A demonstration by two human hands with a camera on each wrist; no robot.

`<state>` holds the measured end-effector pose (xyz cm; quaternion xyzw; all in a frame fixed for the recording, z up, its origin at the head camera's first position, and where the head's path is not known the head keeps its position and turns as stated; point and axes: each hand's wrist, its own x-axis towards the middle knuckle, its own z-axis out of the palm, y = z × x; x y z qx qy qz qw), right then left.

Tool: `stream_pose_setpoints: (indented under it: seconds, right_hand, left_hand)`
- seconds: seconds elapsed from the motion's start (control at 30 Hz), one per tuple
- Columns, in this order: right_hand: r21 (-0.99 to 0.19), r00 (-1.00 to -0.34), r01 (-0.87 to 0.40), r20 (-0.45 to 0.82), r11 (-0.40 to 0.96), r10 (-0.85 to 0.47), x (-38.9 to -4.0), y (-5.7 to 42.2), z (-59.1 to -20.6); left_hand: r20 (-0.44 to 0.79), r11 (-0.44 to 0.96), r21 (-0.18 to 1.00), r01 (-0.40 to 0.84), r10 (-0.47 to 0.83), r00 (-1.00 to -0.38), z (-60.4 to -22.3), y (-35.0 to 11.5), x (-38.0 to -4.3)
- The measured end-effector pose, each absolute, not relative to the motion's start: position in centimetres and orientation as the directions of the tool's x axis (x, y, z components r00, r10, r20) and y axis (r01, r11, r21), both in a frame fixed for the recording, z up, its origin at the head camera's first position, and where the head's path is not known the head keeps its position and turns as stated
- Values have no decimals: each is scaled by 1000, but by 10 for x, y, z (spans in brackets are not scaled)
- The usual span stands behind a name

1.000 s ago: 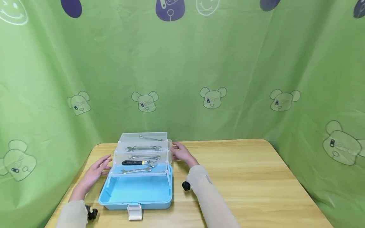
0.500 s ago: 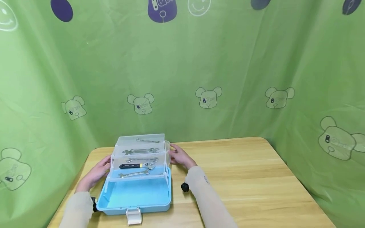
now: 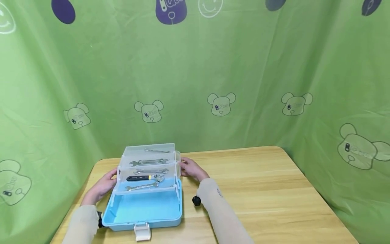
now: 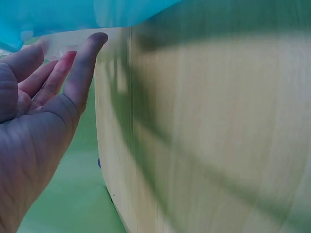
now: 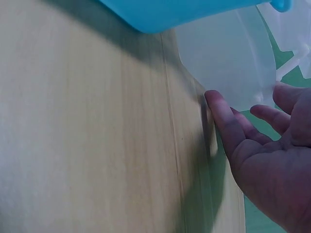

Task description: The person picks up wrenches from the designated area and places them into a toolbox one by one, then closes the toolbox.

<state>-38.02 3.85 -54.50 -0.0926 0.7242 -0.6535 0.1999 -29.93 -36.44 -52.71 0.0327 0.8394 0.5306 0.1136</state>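
Note:
A blue toolbox (image 3: 146, 208) stands with its lid (image 5: 228, 58) folded back and its translucent trays (image 3: 143, 191) fanned out. On the trays lie a black-handled adjustable wrench (image 3: 138, 178) and several silver open-end wrenches (image 3: 141, 187). My left hand (image 3: 105, 184) is against the left side of the trays and lid, fingertips partly hidden behind them; in the left wrist view its fingers stretch up beside the clear plastic. My right hand (image 3: 192, 168) touches the right side of the translucent lid, its fingers extended along the lid's edge in the right wrist view.
The wooden table (image 3: 259, 193) stretches off to the right. A white latch (image 3: 142, 232) hangs down at the toolbox's front. Green curtains (image 3: 195, 67) with bear prints close in the back and both sides.
My left hand has moved right, from beside the toolbox to its side. My right hand stays at the lid's right side. The head view has shifted slightly.

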Motion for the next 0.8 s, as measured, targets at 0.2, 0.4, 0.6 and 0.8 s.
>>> stream_pose_setpoints:
  seconds: [0.2, 0.4, 0.6, 0.8]
  right_hand:
    - [-983, -903, 138, -176, 124, -391, -380, 38, -541]
    - [-982, -903, 162, -186, 94, -387, -381, 38, -539]
    - [-984, -904, 173, -179, 52, -387, -382, 36, -543]
    - [-983, -905, 178, -179, 39, -386, -382, 36, -545]
  left_hand:
    - [-145, 411, 910, -60, 179, -973, -526, -365, -300]
    - [-138, 397, 916, -53, 190, -972, -524, -364, -301]
    - [-124, 416, 909, -40, 179, -976, -525, -364, -301]
    - [-113, 430, 902, -30, 167, -980, -527, -363, -298]
